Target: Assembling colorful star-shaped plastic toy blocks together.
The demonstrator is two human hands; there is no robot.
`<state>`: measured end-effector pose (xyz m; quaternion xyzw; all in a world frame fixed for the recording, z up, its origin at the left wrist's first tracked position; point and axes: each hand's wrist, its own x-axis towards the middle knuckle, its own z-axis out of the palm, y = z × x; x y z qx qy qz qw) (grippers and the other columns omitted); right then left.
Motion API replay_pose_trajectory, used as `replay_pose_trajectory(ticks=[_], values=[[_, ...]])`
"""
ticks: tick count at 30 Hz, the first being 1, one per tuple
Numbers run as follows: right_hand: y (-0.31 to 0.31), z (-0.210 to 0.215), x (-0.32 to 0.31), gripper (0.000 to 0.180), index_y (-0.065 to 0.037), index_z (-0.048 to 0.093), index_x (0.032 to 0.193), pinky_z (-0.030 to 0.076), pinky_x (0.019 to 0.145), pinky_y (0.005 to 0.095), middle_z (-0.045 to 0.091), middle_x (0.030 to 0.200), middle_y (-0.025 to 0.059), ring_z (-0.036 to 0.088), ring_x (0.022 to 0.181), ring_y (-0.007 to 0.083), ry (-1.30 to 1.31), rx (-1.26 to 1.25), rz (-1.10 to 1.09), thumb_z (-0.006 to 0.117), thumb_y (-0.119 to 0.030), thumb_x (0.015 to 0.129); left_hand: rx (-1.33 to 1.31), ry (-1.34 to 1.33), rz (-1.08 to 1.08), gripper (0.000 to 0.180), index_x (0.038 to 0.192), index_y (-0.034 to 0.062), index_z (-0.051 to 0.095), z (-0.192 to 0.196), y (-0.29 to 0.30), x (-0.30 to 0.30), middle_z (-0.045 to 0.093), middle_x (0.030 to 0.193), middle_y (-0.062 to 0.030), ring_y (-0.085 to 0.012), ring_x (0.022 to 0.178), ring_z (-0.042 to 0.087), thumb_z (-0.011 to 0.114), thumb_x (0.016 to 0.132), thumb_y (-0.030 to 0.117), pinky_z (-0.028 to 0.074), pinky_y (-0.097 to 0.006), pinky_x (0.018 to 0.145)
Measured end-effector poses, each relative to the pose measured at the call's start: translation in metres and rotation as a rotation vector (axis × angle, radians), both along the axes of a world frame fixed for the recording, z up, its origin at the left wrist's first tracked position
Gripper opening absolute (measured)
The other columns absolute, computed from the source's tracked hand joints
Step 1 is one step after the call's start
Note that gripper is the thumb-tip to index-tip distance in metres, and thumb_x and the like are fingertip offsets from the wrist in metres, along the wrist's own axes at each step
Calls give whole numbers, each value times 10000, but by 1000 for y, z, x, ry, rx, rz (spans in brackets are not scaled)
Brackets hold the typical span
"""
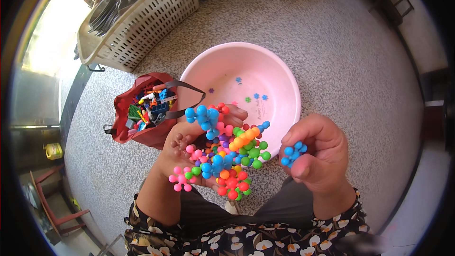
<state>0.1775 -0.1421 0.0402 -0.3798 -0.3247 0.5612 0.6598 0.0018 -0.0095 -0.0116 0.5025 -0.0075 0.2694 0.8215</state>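
Note:
A bulky cluster of joined ball-tipped snowflake connectors [218,165] rests in my left hand [173,132]. Blue, pink, orange, green, red, purple and brown pieces stick out of it on all sides. My left fingers curl around its underside, and the cluster hides part of them. To the right and apart from it, my right hand [323,148] pinches a blue ball-tipped connector [295,152] between thumb and fingers. Beyond both hands stands a pink plastic basin [280,78]; a few small connectors [257,96] in blue, green and purple lie on its bottom.
Left of the basin sits a red fabric bag [122,118] full of mixed building toys, its dark strap reaching over the basin's rim. A cream slotted basket [142,23] holding metal kitchenware stands farther back. At the lower left are a reddish chair [56,219] and a yellow jug [53,151].

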Motion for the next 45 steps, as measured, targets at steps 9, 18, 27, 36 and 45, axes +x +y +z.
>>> replay_pose_trajectory(ticks=[9, 18, 27, 36, 45], values=[[-3, 0, 3, 319, 2, 597, 929, 348, 613, 173, 602, 901, 35, 485, 717, 43, -96, 21, 20, 723, -214, 731, 28, -7, -10, 733, 1153, -34, 507, 0, 1, 0, 447, 1232, -209, -307, 1181, 413, 819, 508, 120, 353, -449, 977], [-4, 14, -2, 253, 31, 578, 1022, 411, 622, 151, 613, 930, 50, 517, 732, 20, -42, -132, -17, 629, -102, 813, 27, -28, -3, 738, 1181, -28, 484, -4, -1, 0, 434, 1240, -212, -326, 1187, 402, 811, 535, 117, 348, -460, 979], [3, 13, -3, 258, 11, 615, 970, 450, 509, 206, 625, 743, 106, 567, 544, 110, -926, 176, -196, 688, -50, 730, 101, -104, 85, 711, 1182, -27, 478, -17, 2, 2, 432, 1245, -216, -334, 1173, 420, 797, 558, 96, 335, -470, 987], [3, 13, -6, 309, 11, 601, 980, 472, 484, 248, 605, 671, 104, 590, 528, 170, -1137, 172, -270, 706, -35, 694, -18, 72, 126, 731, 1164, -36, 493, -1, -5, 1, 471, 1201, -200, -337, 1177, 417, 812, 515, 66, 339, -478, 983], [4, 12, -8, 331, 29, 589, 1017, 487, 509, 263, 612, 708, 111, 596, 550, 186, -1212, 187, -281, 689, -52, 712, 249, 79, 144, 695, 1117, -44, 531, -5, 1, 0, 474, 1192, -193, -319, 1145, 453, 820, 501, 98, 371, -457, 964]])
